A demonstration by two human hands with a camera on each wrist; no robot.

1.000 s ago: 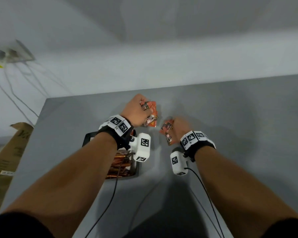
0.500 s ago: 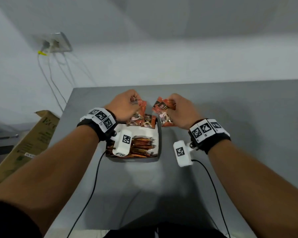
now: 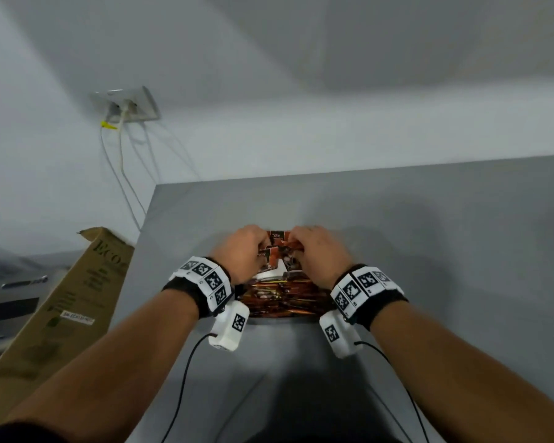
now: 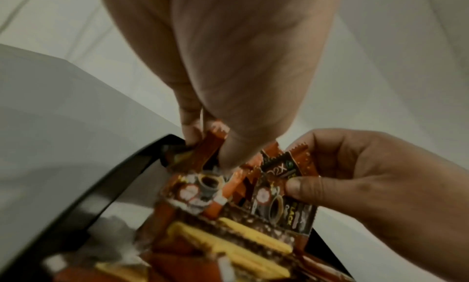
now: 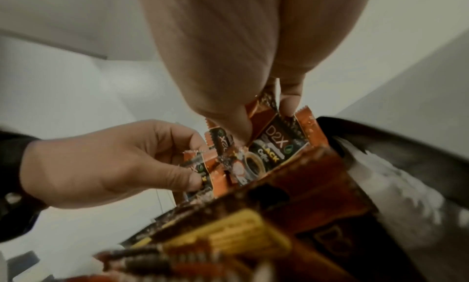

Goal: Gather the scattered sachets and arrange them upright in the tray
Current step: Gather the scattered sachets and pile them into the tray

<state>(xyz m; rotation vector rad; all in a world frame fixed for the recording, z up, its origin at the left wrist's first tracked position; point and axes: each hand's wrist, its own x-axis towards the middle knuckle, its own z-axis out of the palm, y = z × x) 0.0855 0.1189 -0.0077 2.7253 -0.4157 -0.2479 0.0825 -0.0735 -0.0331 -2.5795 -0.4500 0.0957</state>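
Grey table point(image 3: 429, 219): left hand point(image 3: 242, 252) and right hand point(image 3: 320, 254) each pinch upright sachets point(image 3: 277, 251), long axis vertical, over the tray's point(image 4: 106, 188) far end.

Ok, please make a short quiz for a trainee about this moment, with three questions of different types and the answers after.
1. True or false: the left hand is open and holds nothing.
2. Multiple choice: the sachets pinched by both hands are A) over the far end of the tray, B) on the cardboard box, C) on the floor.
3. Fill in: the sachets already in the tray are packed in a ____.

Key
1. False: it pinches sachets, as the right hand does.
2. A
3. row
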